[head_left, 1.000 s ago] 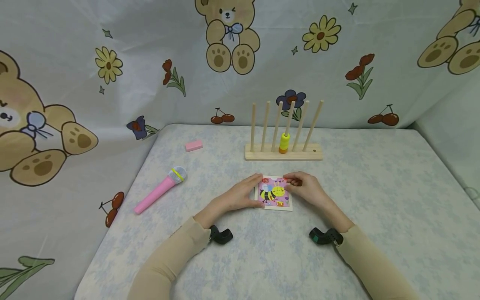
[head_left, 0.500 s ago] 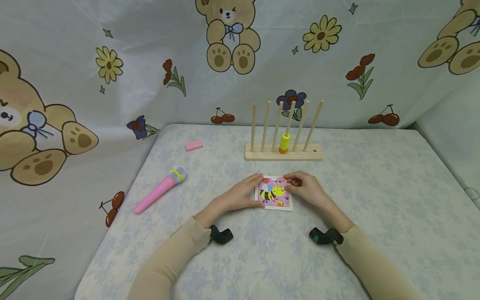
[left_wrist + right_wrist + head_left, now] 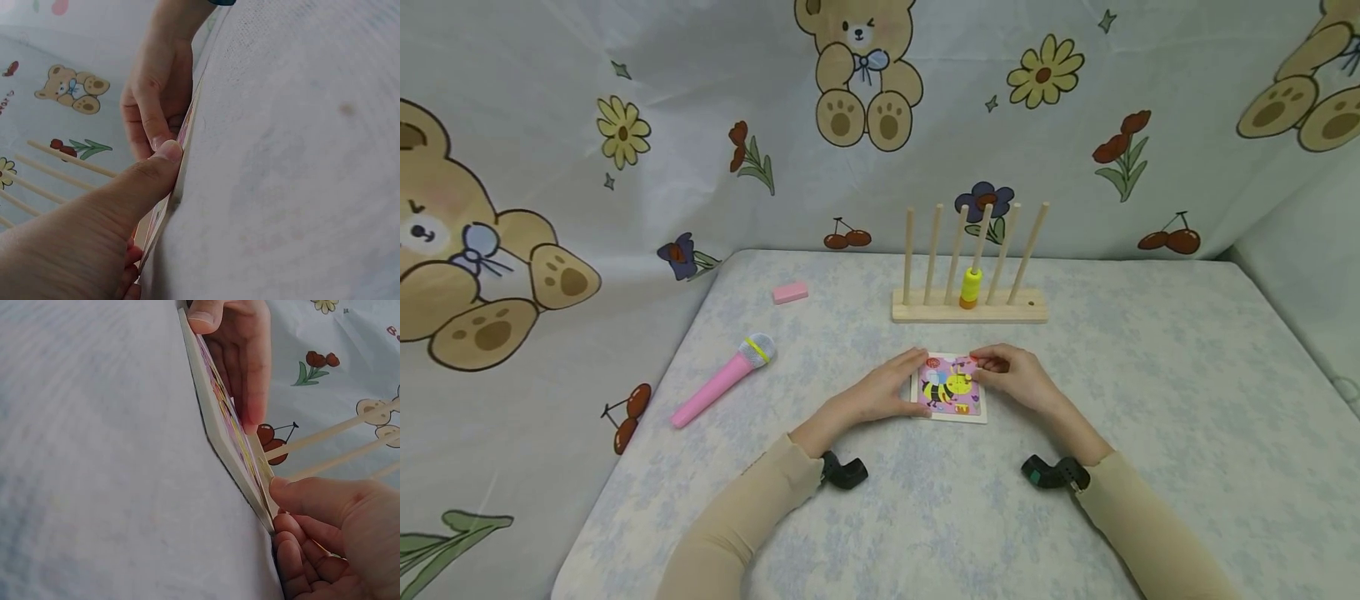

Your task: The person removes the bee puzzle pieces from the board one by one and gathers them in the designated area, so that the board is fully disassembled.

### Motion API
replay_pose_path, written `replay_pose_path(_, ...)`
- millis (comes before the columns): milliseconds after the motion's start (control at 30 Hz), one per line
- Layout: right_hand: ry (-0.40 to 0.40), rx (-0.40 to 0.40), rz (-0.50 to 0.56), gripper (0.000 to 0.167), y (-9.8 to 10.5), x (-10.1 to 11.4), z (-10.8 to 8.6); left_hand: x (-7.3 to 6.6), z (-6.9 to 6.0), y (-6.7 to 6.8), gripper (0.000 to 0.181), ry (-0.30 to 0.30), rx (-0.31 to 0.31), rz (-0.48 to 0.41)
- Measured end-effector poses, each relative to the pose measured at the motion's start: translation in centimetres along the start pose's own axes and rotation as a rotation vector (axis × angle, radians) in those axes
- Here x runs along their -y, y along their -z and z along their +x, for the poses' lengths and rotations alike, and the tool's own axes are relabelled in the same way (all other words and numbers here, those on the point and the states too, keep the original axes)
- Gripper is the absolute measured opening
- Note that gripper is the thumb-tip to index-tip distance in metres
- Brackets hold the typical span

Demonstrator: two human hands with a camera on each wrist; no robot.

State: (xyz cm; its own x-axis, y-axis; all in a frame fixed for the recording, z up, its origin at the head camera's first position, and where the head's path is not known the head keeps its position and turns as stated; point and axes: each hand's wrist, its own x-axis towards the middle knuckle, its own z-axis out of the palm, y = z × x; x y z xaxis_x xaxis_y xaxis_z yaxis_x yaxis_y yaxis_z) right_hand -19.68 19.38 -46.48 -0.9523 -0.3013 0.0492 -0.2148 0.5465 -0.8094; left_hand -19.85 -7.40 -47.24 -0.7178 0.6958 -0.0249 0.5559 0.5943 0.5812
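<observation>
A square bee jigsaw puzzle (image 3: 951,392) in a pale wooden frame lies flat on the table in the head view. My left hand (image 3: 880,389) holds its left side, thumb at the near edge and fingers at the far edge. At the upper right corner, my right hand (image 3: 1017,379) has curled fingers, with thumb and forefinger pinching a puzzle piece mostly hidden by them. Pale gaps show between pieces near that corner. In the right wrist view, the right hand (image 3: 331,531) meets the puzzle's edge, while the left hand (image 3: 240,356) spans the other side.
Behind the puzzle stands a wooden peg rack (image 3: 917,312) with several upright pegs; yellow and orange beads (image 3: 970,287) sit on one. A pink toy microphone (image 3: 722,383) lies to the left. A pink block (image 3: 790,292) rests farther back. A patterned cloth hangs behind the table.
The head view has shifted very slightly. Both hands stay at the puzzle in nearly the same pose; no other thing has visibly moved.
</observation>
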Motion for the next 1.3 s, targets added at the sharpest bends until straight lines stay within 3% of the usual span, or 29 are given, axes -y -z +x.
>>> replay_pose_path(367, -0.049, -0.001, 0.077, 0.038, 1.0, 0.2, 0.0, -0.3, 0.0, 0.1, 0.094, 0.002, -0.007, 0.019)
replay_pose_path(667, -0.008, -0.040, 0.162, 0.039, 5.0, 0.7, -0.1, 0.0, 0.1, 0.2, 0.095, -0.012, -0.015, 0.029)
replay_pose_path(1000, -0.056, -0.040, -0.015, 0.050, 10.5, 0.1, -1.6, -0.2, -0.1, 0.1, 0.095, -0.004, -0.009, 0.019)
replay_pose_path(1300, -0.137, -0.068, -0.053, 0.053, 14.4, -3.1, -4.8, -0.1, -0.1, 0.0, 0.095, -0.002, -0.009, 0.018)
